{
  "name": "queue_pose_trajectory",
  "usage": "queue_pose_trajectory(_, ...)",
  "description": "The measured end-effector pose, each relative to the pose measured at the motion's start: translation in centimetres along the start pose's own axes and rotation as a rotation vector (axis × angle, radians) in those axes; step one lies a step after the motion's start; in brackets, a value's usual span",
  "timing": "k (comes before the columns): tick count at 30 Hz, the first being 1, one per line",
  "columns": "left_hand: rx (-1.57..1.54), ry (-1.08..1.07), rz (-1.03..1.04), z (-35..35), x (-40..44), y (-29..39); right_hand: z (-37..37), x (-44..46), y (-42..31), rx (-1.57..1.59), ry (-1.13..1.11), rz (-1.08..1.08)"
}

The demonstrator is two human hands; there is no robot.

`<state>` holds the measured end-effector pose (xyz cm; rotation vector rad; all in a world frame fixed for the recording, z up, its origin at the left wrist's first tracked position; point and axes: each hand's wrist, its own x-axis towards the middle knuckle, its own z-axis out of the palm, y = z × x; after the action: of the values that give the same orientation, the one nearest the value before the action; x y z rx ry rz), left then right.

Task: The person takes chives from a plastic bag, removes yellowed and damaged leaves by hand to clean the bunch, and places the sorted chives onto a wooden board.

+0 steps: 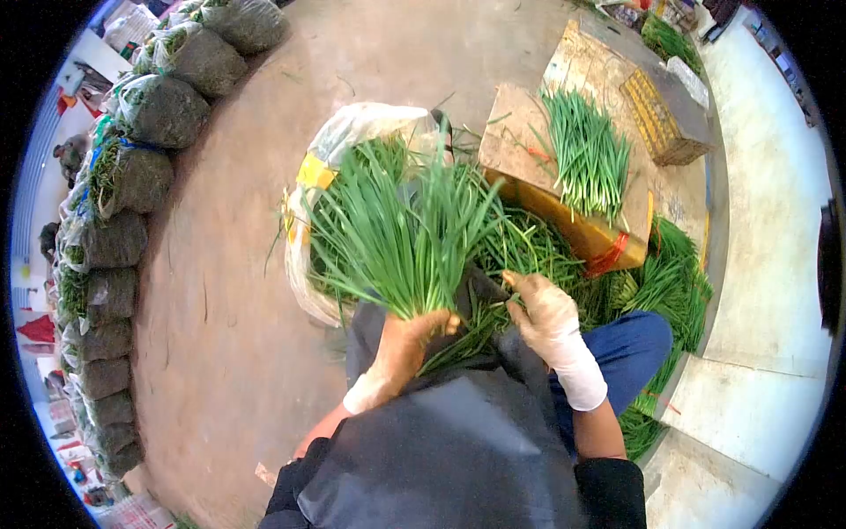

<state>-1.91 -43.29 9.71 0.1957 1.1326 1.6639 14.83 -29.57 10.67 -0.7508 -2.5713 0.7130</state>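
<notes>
Floor (pixel 225 264): we're looking down on a broad brown floor, with stray green blades scattered over it.
Apron (pixel 441 450): dark and slightly shiny, it covers our front and lap.
Bag row (pixel 163 110): a long curve of stuffed dark mesh and clear plastic bags runs down our left, greens poking from several.
Board stand (pixel 520 132): on our right, worn wood on top, yellow along the near side.
Sack (pixel 304 291): whitish plastic, open and full of greens, just ahead of us; the yellow patch (pixel 315 171) on it is too blurred to read.
Chive heap (pixel 674 282): piled low beside the stand, ends bunched together.
Chive bunch (pixel 401 234): here it is, centre of our view, stems down, long leaves fanning up across the sack.
Chives on board (pixel 589 159): a second bunch lies spread on the wood, pale ends toward us.
Left hand (pixel 405 346): fingers wrapped around the stem ends of the centre bunch, gripping it.
Right hand (pixel 546 319): in a thin pale glove, fingers bent beside loose greens; whether they pinch a blade, we cannot tell.
Crate (pixel 665 115): yellow latticed, on the boards.
Red tie (pixel 608 256): against the stand's near edge.
</notes>
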Motion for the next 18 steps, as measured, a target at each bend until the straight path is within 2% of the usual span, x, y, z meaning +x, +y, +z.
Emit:
queue_pose_trajectory(1, -0.003, -0.004, -0.007, -0.1, -0.6, -0.2, -1.5, 1.1, -1.8, 0.298, 0.122, 0.085)
queue_pose_trajectory(2, 0.0, -0.008, -0.006, -0.2, -1.0, -0.5, -2.3, 2.5, -3.4, 0.391, 0.201, 0.016)
queue_pose_trajectory(3, 0.032, -0.011, -0.04, -0.4, -1.1, -0.8, -2.6, 3.4, -4.9, 0.39, 0.21, 0.015)
queue_pose_trajectory(5, 0.07, -0.024, -0.066, -0.5, -1.0, -1.0, -2.7, 5.0, -7.0, 0.168, 0.085, -0.033)
queue_pose_trajectory(7, 0.106, 0.021, 0.015, -0.4, -1.3, -1.4, 0.5, 5.9, -6.7, 0.002, 0.191, -0.06)
queue_pose_trajectory(9, 0.1, 0.009, -0.001, -0.3, -1.5, -1.0, 2.1, 5.5, -6.2, 0.083, 0.175, -0.008)
queue_pose_trajectory(11, 0.073, 0.006, -0.006, -0.4, -1.8, -0.6, 2.4, 5.0, -5.9, 0.419, 0.167, 0.147)
queue_pose_trajectory(13, -0.024, -0.011, -0.003, -0.6, -1.7, -0.7, 1.6, 4.6, -5.5, 0.495, 0.112, 0.159)
queue_pose_trajectory(15, -0.118, -0.039, 0.011, -1.1, -1.1, -0.9, 1.0, 4.0, -5.1, 0.722, 0.051, 0.024)
queue_pose_trajectory(16, -0.201, -0.059, -0.038, -1.8, -0.8, -1.4, -0.1, 3.4, -5.2, 0.905, -0.161, 0.247)
queue_pose_trajectory(17, -0.283, -0.078, -0.085, -1.6, -0.5, -0.7, -0.5, 2.7, -5.0, 1.027, -0.251, 0.274)
queue_pose_trajectory(18, -0.287, -0.083, -0.117, -1.3, -1.0, 0.1, -0.5, 2.0, -4.3, 0.917, -0.259, 0.078)
